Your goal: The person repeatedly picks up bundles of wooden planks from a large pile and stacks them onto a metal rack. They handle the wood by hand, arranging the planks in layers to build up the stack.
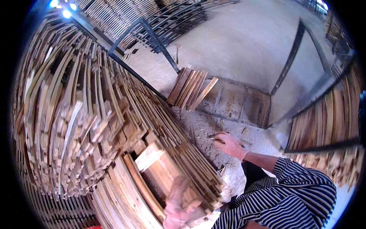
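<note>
My left hand [181,210], in a pale pink work glove, is low over a stack of wooden boards [126,191]. It lies at the near end of a wide light board [162,168]; motion blur hides whether its fingers grip it. My right hand [230,145] wears a similar pinkish knit glove and hangs over the debris-strewn floor, right of the stack. Its fingers reach leftward, slightly apart, with nothing plainly held. A curved brown strip of wood [143,187] runs beside the wide board.
A tall pile of thin wooden slats [72,114] fills the left side. Ahead, a metal-framed rack [244,101] holds a small bundle of boards [190,87]. More boards [326,122] stand in a frame at right. Stacked slats [114,19] lie at the back.
</note>
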Tool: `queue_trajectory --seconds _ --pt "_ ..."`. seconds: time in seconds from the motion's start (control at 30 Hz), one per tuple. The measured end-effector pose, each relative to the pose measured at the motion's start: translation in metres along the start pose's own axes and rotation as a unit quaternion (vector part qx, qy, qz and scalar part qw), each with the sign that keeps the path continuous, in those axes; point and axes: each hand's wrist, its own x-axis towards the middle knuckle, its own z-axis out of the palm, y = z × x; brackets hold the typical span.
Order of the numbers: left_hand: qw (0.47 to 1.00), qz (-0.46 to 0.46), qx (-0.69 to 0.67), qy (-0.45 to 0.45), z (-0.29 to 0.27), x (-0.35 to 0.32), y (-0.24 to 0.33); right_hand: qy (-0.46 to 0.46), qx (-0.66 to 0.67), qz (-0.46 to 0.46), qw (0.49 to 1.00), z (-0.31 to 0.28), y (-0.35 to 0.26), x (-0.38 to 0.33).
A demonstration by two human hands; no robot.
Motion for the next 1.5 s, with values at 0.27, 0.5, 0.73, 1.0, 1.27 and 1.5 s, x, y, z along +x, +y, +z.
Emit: queue_trajectory --seconds 0.27,0.5,0.73,1.0,1.27,1.5 --pt "0.977 -0.145 -0.138 -0.076 0.151 0.161 -0.022 -0.064 0.005 0.134 0.989 -0.066 0.099 0.059" --pt "0.860 -0.440 -0.257 0.026 0.253 0.258 -0.212 -0.204 0.049 0.291 0.933 -0.056 0.152 0.113" --pt "0.639 -0.561 -0.514 0.113 0.254 0.370 -0.464 -0.163 0.034 0.403 0.900 -0.047 0.229 0.196" --pt "0.666 -0.631 -0.369 0.146 0.218 0.490 -0.672 -0.024 0.517 0.523 0.677 0.061 0.359 0.373" --pt "0.733 -0.538 -0.331 0.254 0.242 0.590 -0.789 0.034 0.599 0.397 0.694 0.219 0.510 0.561" --pt "0.784 -0.413 -0.322 0.334 0.279 0.606 -0.801 0.128 0.696 0.407 0.578 0.293 0.570 0.657"
